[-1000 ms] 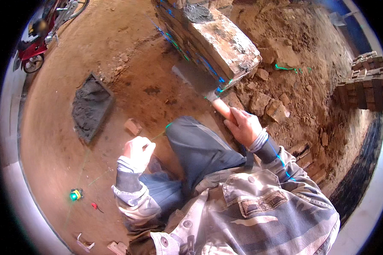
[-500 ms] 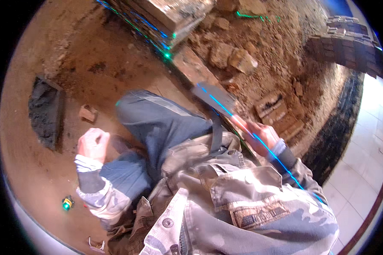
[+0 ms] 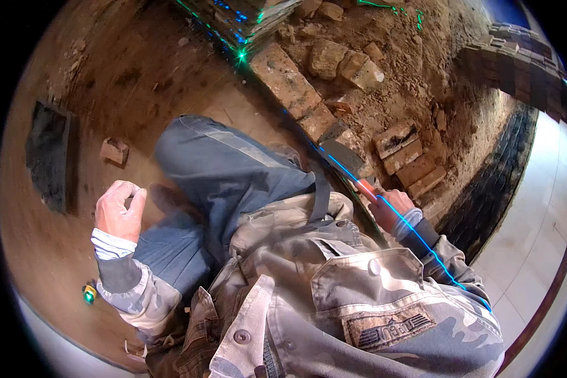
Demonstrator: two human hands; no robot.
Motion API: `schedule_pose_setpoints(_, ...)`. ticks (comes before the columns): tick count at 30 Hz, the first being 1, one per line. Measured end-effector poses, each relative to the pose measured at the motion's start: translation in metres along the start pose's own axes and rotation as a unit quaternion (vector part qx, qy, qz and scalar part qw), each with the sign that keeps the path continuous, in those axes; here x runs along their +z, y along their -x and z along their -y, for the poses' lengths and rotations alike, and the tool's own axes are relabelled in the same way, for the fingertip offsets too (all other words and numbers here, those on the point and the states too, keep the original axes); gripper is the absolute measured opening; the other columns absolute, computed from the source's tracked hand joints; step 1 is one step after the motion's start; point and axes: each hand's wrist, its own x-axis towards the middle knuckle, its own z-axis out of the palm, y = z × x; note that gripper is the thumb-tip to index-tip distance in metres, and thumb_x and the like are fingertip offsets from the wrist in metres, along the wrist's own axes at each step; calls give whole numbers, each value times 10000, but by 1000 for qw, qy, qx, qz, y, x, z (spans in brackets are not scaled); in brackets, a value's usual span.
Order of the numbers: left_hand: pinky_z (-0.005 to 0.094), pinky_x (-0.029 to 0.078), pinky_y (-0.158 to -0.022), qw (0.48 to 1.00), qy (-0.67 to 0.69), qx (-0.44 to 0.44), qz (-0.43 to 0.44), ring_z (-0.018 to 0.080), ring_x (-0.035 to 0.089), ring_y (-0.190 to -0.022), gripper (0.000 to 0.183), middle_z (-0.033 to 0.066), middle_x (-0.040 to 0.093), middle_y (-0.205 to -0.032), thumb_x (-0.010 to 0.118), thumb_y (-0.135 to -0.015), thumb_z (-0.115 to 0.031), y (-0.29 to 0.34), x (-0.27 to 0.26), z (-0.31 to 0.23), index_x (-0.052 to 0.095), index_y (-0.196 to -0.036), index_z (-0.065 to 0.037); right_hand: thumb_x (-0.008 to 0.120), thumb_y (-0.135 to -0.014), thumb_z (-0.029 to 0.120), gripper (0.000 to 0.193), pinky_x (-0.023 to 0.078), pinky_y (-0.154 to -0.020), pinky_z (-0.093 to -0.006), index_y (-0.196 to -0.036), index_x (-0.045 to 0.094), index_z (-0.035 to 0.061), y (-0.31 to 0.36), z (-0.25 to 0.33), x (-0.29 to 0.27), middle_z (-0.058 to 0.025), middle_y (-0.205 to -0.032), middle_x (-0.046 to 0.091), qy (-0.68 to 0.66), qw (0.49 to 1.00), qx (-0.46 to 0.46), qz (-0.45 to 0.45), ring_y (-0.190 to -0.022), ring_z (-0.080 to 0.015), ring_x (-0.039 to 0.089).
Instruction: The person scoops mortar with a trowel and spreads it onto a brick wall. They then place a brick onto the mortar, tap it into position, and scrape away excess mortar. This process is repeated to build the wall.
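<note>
My right hand [image 3: 394, 206] is wrapped round the orange handle of a trowel [image 3: 342, 156]. The trowel's flat grey blade lies over the near end of a row of bricks [image 3: 286, 82] along the edge of the dirt. Away on the left, my left hand [image 3: 120, 211] hovers above the brown floor with its fingers curled in toward the thumb. Nothing shows in it. A lone brick piece [image 3: 114, 152] rests on the floor just beyond that hand. My bent knee [image 3: 189, 142] comes between the two hands.
Loose bricks [image 3: 361, 69] and rubble lie right of the row, with more bricks [image 3: 404, 151] nearer. A dark slab [image 3: 47, 157] sits far left. A stacked corner [image 3: 264, 22] rises ahead. Stacked tiles [image 3: 516, 63] stand far right. Blue and green light lines cross the scene.
The trowel blade has moved down and right, nearer to me along the row's edge. My left hand sits farther left in the view, still curled. The whole view has shifted slightly.
</note>
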Motion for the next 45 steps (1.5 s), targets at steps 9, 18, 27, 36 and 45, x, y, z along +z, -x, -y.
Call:
schedule_pose_setpoints(9,403,509,-750,999,33,-3,-20,373,638,-823,129,191,650,-902,657,-855,-78,14,-1,-10,638,-874,48,621,-849,192,219,566,-669,-504,-863,702,-11,-9,17,-2,-265,-764,678,49,999,16,7,-732,-437,694)
schedule_pose_setpoints(18,388,506,-762,999,40,5,-20,359,637,-835,111,183,646,-917,640,-860,-64,24,-3,-5,628,-891,42,663,-855,262,269,538,-655,-524,-884,669,-5,14,27,-16,-262,-747,658,59,998,36,12,-717,-453,665)
schedule_pose_setpoints(27,436,504,-735,995,67,19,-76,386,629,-821,75,183,648,-877,685,-807,-47,32,2,-5,647,-824,15,680,-815,218,244,530,-615,-511,-745,673,-16,4,11,-18,-258,-703,642,61,998,2,30,-712,-451,668)
schedule_pose_setpoints(36,407,504,-704,990,114,25,-76,378,626,-762,81,176,644,-800,657,-846,-65,20,7,11,650,-826,14,585,-853,226,279,550,-689,-504,-761,679,-19,-5,14,-22,-277,-750,653,59,995,-26,70,-765,-455,675)
schedule_pose_setpoints(45,389,485,-649,970,213,90,74,349,582,-667,304,163,675,-772,675,-901,-308,-148,90,48,644,-803,-21,646,-824,221,280,513,-575,-483,-654,651,-2,5,34,12,-278,-672,597,-18,998,44,-40,-652,-423,657)
